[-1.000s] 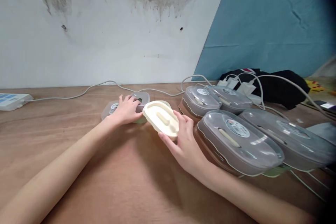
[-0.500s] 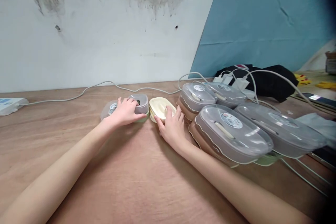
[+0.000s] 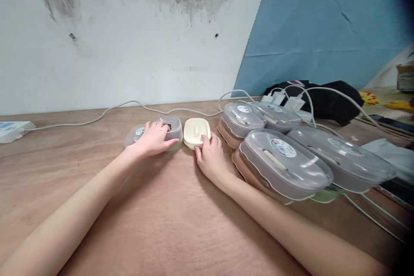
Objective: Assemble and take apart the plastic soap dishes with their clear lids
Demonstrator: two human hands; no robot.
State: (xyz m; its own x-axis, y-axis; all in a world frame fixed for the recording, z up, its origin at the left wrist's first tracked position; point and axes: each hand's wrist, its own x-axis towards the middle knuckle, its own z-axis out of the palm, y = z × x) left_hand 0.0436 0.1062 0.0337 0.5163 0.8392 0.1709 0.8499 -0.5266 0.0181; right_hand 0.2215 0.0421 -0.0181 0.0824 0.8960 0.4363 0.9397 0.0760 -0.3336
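Observation:
My left hand (image 3: 154,139) rests with curled fingers on top of a small grey-lidded container (image 3: 172,130) with a pale green base. A clear round lid with a sticker (image 3: 135,134) lies just left of it, partly under that hand. My right hand (image 3: 210,158) touches the near edge of a cream lid (image 3: 195,130) that lies flat on the wooden table (image 3: 155,220), its fingers bent against the rim. The two hands are a short gap apart.
Several larger grey-lidded containers (image 3: 284,161) stand in a group at the right. White cables (image 3: 129,105) and chargers (image 3: 293,102) run along the back by a black cloth (image 3: 330,99). A white box (image 3: 13,130) sits at the far left.
My right hand carried the cream lid from a raised, tilted hold down onto the table beside the small container. My left hand stayed where it was.

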